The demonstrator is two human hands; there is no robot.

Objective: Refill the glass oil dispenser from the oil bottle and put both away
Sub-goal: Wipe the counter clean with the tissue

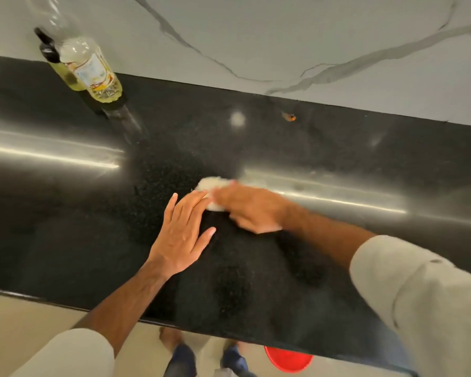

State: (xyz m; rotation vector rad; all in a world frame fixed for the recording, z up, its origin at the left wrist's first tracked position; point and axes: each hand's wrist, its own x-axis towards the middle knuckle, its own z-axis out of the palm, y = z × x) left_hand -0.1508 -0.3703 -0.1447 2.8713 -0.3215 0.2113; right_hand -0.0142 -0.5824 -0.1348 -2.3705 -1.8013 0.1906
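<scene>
The clear plastic oil bottle [93, 69], with a label and yellow oil in its base, stands at the back left of the black countertop [65, 240] against the wall. Just left of it and touching it stands the glass oil dispenser [57, 63], with a dark spout and yellowish oil inside. My right hand [250, 208] is blurred and presses a white cloth [212, 186] onto the counter near the middle. My left hand [182, 229] lies flat on the counter with straight fingers, its fingertips next to the cloth.
A white marble-veined wall [283, 36] runs behind the counter. A small orange speck [290, 117] lies near the wall. Below the counter's front edge are my feet [201, 355] and a red round object [288, 359] on the pale floor.
</scene>
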